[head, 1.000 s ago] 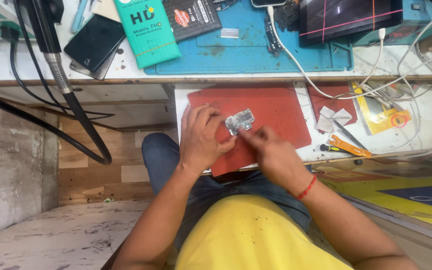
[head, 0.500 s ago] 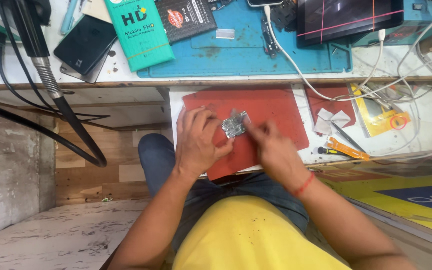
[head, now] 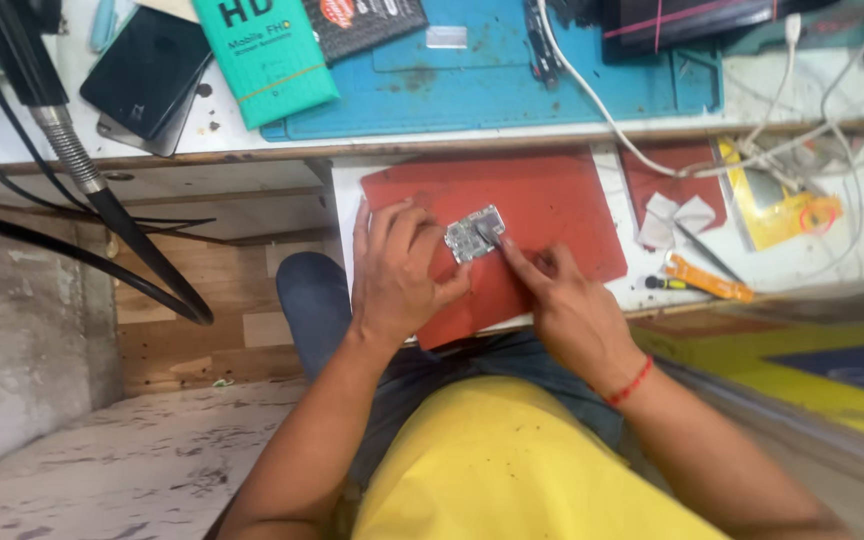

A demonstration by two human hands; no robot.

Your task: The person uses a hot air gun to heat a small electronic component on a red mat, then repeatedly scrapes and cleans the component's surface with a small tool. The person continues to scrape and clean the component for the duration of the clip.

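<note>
Since a second ago the small board [head: 475, 233] is kept on the red mat [head: 562, 215], pinned at its edge by the left hand [head: 402, 275] while the right hand [head: 562, 300], its grip closed on a thin tool [head: 489, 236], is brought onto it.

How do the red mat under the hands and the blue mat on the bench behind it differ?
The red mat is plain and almost bare, holding only a small circuit board; the blue mat has moulded compartments and carries boxes and a white cable. The red mat sits on the lower pull-out shelf by the left hand and right hand; the blue mat lies higher, untouched. Both are flat, rectangular work mats.
</note>
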